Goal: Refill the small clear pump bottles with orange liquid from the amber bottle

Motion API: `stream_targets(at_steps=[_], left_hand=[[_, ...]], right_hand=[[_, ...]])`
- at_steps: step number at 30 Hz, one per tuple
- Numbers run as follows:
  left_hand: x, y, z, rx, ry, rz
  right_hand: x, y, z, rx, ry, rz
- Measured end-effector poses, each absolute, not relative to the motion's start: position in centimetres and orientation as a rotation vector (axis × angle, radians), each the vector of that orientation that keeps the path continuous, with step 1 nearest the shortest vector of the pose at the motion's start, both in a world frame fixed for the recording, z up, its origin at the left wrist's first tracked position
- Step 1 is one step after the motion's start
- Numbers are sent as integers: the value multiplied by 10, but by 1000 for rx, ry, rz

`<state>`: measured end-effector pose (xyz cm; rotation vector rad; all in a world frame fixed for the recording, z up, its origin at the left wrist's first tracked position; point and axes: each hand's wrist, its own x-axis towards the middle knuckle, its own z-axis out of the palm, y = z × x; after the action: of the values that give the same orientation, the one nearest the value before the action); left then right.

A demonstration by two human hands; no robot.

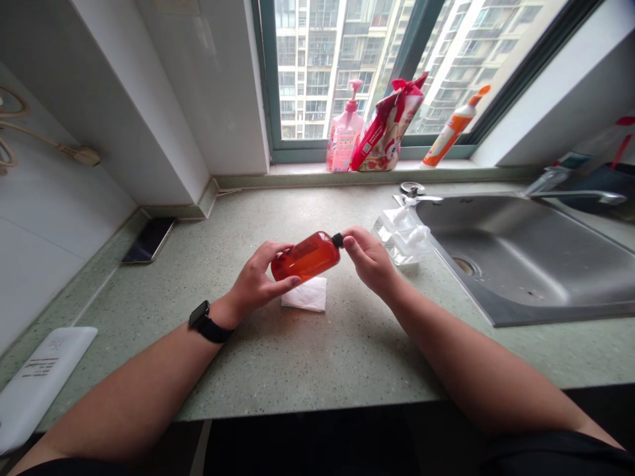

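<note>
— Where's the amber bottle [306,256] right now?

— Held on its side above the counter [307,357], just over a folded white tissue [306,295]. The left hand [258,281] wraps the base end, fingers curled around it; the right hand [370,258] has its fingertips pinched narrow on the small black cap [338,239].

— Anything in it?

— It looks filled with an orange-red liquid, though the tinted plastic makes the level hard to judge.

— What could go wrong?

— I'd say a spill. With the bottle lying nearly level, a loosened cap could let liquid run onto the tissue and counter. A slick grip could also drop it.

— Other containers?

— A clear plastic bag [404,235] beside the steel sink [526,264] holds white pump parts; the sink basin looks dry. On the window sill stand a pink pump bottle [344,135], a red refill pouch [387,125] and an orange-and-white tube [452,129] — contents not visible. A phone [149,239] lies well apart, at the left.
</note>
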<state>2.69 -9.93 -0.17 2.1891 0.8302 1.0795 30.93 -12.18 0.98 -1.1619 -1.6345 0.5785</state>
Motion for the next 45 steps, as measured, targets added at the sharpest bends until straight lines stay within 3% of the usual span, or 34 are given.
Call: stream_targets(at_steps=[6,11,15,21,28,39,45], left_hand=[[27,-99,-4,2232,864,1206],[28,-101,-6,2312,784,1058],[26,-100,-10,2349,695,930],[22,-94,-16,2313,862,847],[22,-92,-17,2351,911,829],[22,-92,-16,2359,939,798],[23,-93,-15,2374,948,776]], right_hand=[[290,-122,-9,-966,-1493,1135],[277,-132,-11,-941,-1409,1186],[287,-131,0,-976,-1396,1020],[341,-103,9,-1274,-1346,375],[383,-83,-2,-1530,-1480,-56],[383,-87,-3,-1880,-1520,-97],[384,-85,-5,-1841,-1540,-103]])
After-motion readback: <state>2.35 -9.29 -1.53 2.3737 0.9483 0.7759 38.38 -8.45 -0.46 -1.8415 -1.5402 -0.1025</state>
